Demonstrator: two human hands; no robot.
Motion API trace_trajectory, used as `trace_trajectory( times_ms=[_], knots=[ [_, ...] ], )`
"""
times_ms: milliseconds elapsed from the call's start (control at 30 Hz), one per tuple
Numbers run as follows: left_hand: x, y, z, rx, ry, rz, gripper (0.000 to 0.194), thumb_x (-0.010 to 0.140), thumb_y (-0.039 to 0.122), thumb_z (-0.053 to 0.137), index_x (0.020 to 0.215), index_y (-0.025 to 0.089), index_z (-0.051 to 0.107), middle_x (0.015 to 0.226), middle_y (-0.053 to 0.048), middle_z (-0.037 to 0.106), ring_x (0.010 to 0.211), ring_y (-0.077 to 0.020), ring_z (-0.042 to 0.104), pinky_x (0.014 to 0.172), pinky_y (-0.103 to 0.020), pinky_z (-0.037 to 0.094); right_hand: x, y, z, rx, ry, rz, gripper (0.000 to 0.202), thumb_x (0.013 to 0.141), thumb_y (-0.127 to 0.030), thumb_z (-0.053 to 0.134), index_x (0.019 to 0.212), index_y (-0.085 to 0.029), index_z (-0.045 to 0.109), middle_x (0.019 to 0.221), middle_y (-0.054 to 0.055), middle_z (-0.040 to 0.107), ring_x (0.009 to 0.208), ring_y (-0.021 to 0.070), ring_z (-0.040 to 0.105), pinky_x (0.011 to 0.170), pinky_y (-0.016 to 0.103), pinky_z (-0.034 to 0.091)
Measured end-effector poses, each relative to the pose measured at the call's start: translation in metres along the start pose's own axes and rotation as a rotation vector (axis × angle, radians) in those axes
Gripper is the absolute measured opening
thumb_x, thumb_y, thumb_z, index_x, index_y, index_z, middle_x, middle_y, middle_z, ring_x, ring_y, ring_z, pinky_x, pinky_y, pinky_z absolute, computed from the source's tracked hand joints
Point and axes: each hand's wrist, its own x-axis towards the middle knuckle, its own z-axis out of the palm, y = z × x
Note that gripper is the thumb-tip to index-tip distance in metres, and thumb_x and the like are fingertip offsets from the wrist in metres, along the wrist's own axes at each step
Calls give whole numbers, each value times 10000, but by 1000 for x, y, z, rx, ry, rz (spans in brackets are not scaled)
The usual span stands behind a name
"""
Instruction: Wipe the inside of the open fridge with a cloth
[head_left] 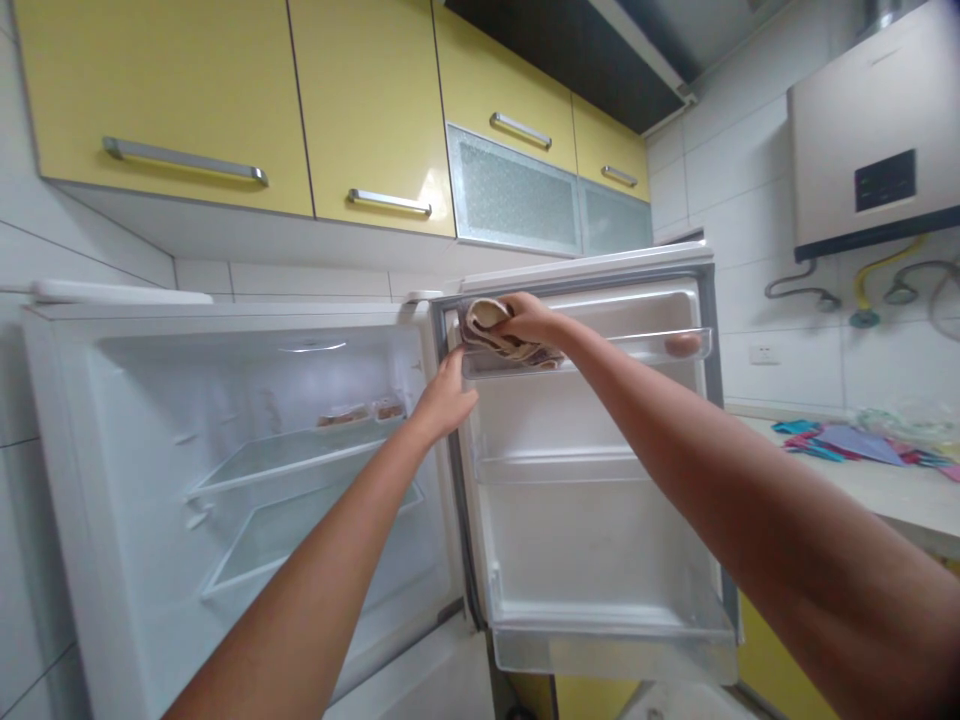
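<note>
My right hand (529, 318) is closed on a folded brown-and-cream cloth (486, 316) at the left end of the top door shelf (592, 352). Part of the cloth hangs down inside this clear shelf. Just below and left of it, my left hand (446, 397) reaches up to the shelf's left end, by the hinge side of the fridge door (555, 410). Its thumb stands apart from the fingers, and no loose object shows in it. A reddish-brown egg-like thing (682, 345) sits at the right end of the same shelf.
The open fridge (150, 420) has glass shelves, with small packaged items (345, 414) on the upper one. Yellow cabinets (367, 100) hang above. To the right, colourful cloths or gloves (855, 442) lie on a counter (922, 500) beneath a water heater (877, 140).
</note>
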Motion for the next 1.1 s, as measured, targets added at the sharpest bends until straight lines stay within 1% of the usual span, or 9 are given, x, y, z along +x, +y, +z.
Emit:
trace_trajectory(
  times_ms=[200, 333, 433, 567, 633, 700, 767, 933, 1100],
  knots=[
    [-2, -6, 0, 5, -14, -20, 891, 676, 103, 528, 1527, 130, 268, 1623, -174, 336, 1518, -329, 295, 1273, -531, 215, -77, -12, -8, 391, 954, -230, 414, 800, -305, 592, 1199, -201, 632, 1102, 63, 721, 998, 243, 651, 901, 410, 535],
    [-2, -5, 0, 43, -9, -24, 869, 691, 112, 521, 1522, 76, 267, 1613, -213, 335, 1513, -320, 307, 1273, -495, 228, -155, -28, 14, 200, 1261, -306, 454, 772, -313, 699, 1220, -273, 635, 1231, 79, 672, 1205, 293, 598, 1056, 507, 471],
    [-2, -4, -1, 51, -7, -3, 862, 693, 121, 531, 1518, 103, 283, 1601, -192, 366, 1503, -316, 329, 1267, -499, 248, -194, -28, 42, 291, 1498, -45, 482, 736, -296, 760, 1202, -269, 641, 1178, 61, 685, 1161, 275, 626, 1072, 516, 469],
    [-3, -3, -3, 94, -23, -11, 842, 711, 123, 516, 1513, 45, 271, 1596, -232, 352, 1500, -312, 333, 1266, -489, 252, -217, -1, 61, 832, 1809, 483, 395, 753, -313, 743, 1127, -271, 624, 1143, 5, 695, 1097, 209, 662, 1073, 471, 498],
    [-3, -1, -4, 116, -37, -13, 835, 721, 121, 506, 1511, 7, 260, 1596, -253, 340, 1502, -312, 329, 1268, -477, 248, -222, 20, 57, 1185, 1820, 559, 246, 800, -330, 650, 1038, -281, 614, 1106, -21, 695, 1062, 184, 673, 1036, 456, 534],
    [-3, -1, -4, 122, -42, -14, 834, 724, 121, 504, 1511, -2, 257, 1597, -257, 335, 1503, -313, 327, 1270, -470, 244, -224, 41, 47, 1491, 1656, 524, 162, 854, -371, 517, 935, -273, 617, 1051, -10, 695, 1018, 190, 678, 957, 476, 578],
    [-2, -1, -4, 114, -35, -12, 833, 721, 122, 507, 1510, 9, 265, 1596, -251, 343, 1502, -312, 329, 1271, -471, 242, -223, 56, 37, 1669, 1481, 430, 251, 886, -399, 415, 885, -265, 628, 1029, 12, 697, 998, 204, 674, 877, 492, 603],
    [-2, -3, -3, 96, -15, 3, 826, 707, 121, 514, 1502, 60, 299, 1583, -222, 378, 1493, -310, 347, 1264, -491, 253, -205, 58, 18, 1754, 1428, 301, 299, 911, -388, 367, 874, -258, 634, 997, 3, 693, 947, 184, 665, 819, 431, 613],
    [0, -5, -4, 59, -43, -26, 813, 711, 134, 489, 1500, 48, 311, 1596, -211, 361, 1494, -299, 342, 1242, -487, 306, -166, 42, 24, 1733, 1472, 337, 273, 903, -312, 347, 943, -255, 610, 958, -34, 657, 926, 129, 643, 779, 302, 596]
  ],
)
